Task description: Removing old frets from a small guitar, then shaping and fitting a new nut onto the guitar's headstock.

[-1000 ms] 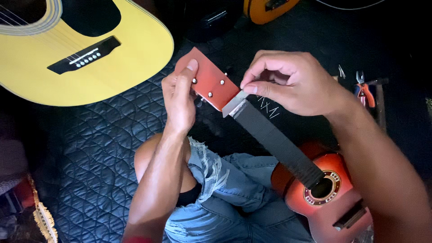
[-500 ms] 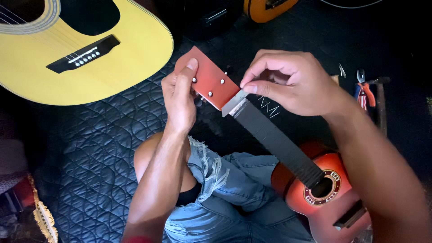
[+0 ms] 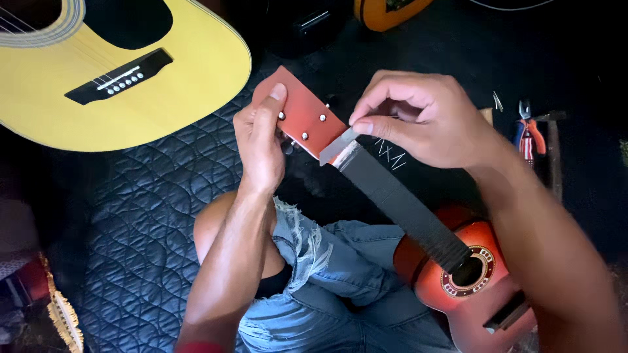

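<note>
On lap, small red guitar point(image 3: 458, 274), left hand point(image 3: 261, 140) gripping headstock point(image 3: 304, 121), right hand point(image 3: 418, 117) at nut

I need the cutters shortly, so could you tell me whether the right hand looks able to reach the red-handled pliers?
Probably yes: the pliers lie uncovered just beyond the right hand, though its fingers now pinch the small guitar.

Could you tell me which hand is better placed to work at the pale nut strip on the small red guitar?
Right hand: its fingertips pinch at the nut strip, while the left hand grips the red headstock.
</note>
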